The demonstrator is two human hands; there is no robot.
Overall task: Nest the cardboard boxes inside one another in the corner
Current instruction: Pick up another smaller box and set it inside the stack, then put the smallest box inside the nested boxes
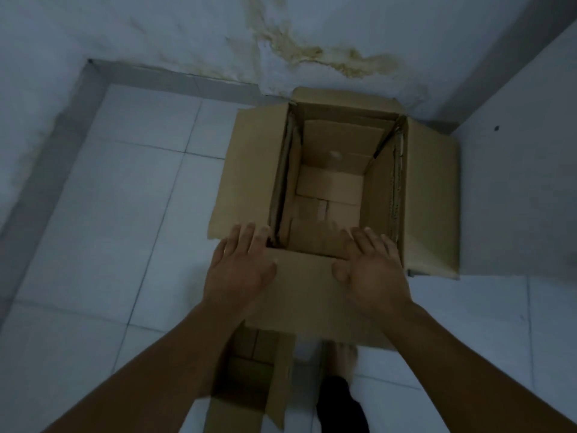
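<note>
A large brown cardboard box (249, 170) stands open on the tiled floor against the back wall, its four flaps spread outward. A second, smaller box (331, 189) sits nested inside it, also open, with its flaps folded down at the bottom. My left hand (239, 267) lies flat with fingers spread on the near-left corner of the big box. My right hand (371, 270) rests flat on the near flap (306, 292), fingers reaching over the near rim. A third, smaller open box (249, 376) sits on the floor under my left forearm, partly hidden.
The stained back wall (312, 54) and a right-hand wall (515, 182) form the corner that the big box fills. White floor tiles (125, 214) stretch to the left. My bare foot (340, 354) and dark trouser leg stand just below the near flap.
</note>
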